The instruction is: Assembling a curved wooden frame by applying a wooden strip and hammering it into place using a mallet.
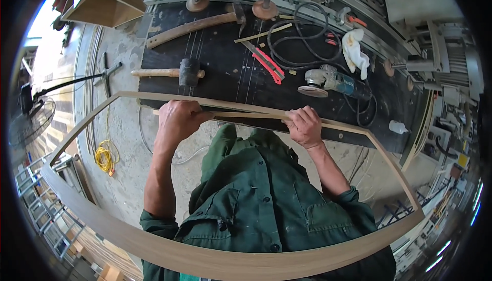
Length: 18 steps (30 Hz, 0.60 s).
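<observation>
A large, light wooden frame [230, 265] with angled corners surrounds my body, its far rail lying along the near edge of a black-topped workbench [220, 83]. My left hand [177, 121] is closed on a thin wooden strip [248, 115] just inside that rail. My right hand [304, 126] is closed around the strip's other end and the rail together; its fingertips are partly hidden. Beyond the hands lie a rubber mallet [188, 72], a claw hammer [195, 28], a red utility knife [269, 65] and a blue angle grinder [335, 82] with its black cord.
A white glove [354, 54] and a small white bottle [397, 127] lie on the bench's right side. Thin wood offcuts [264, 33] sit near the knife. To the left stand a fan [32, 119] and a metal rack [43, 204]; a coiled yellow cord [105, 158] rests on the floor.
</observation>
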{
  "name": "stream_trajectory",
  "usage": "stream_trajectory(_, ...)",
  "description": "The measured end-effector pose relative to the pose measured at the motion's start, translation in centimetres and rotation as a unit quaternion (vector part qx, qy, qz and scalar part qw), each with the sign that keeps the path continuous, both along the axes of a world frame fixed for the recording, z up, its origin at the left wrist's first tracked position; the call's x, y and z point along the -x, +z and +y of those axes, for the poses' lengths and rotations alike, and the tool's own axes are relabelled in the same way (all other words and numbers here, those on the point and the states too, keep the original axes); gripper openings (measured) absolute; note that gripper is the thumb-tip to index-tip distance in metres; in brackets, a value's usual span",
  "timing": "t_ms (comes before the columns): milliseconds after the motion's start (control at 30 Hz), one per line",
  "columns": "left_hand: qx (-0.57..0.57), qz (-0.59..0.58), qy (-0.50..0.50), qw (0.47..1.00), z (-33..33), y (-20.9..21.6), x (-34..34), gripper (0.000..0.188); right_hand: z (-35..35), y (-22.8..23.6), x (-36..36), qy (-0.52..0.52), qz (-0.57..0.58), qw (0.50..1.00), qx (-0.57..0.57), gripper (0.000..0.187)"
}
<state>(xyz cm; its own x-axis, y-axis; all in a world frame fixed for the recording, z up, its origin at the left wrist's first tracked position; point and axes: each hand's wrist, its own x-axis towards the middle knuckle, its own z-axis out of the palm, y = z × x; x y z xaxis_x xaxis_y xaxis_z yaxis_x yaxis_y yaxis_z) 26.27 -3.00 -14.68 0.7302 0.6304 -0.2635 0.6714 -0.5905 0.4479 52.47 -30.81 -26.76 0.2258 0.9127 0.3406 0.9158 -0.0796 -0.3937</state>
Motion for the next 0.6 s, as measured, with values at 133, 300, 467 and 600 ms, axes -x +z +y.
stream_trajectory(133,-0.017,0.033,-0.001,0.999,0.4,-1.8,0.2,0.033,0.1,-0.1,0.2,0.000,-0.017,1.000,-0.019,0.034)
stream_trajectory(300,-0.014,0.053,0.028,0.998,0.6,-3.6,0.1,0.033,0.5,0.4,0.4,0.000,-0.008,1.000,-0.028,0.034)
stream_trajectory(467,-0.012,0.044,0.037,0.998,0.7,-4.7,0.1,0.034,0.4,0.5,0.3,-0.001,-0.009,0.999,-0.037,0.031)
stream_trajectory(600,-0.009,0.048,0.040,0.998,0.6,-4.9,0.4,0.035,0.4,0.2,0.3,-0.004,-0.017,0.999,-0.029,0.028)
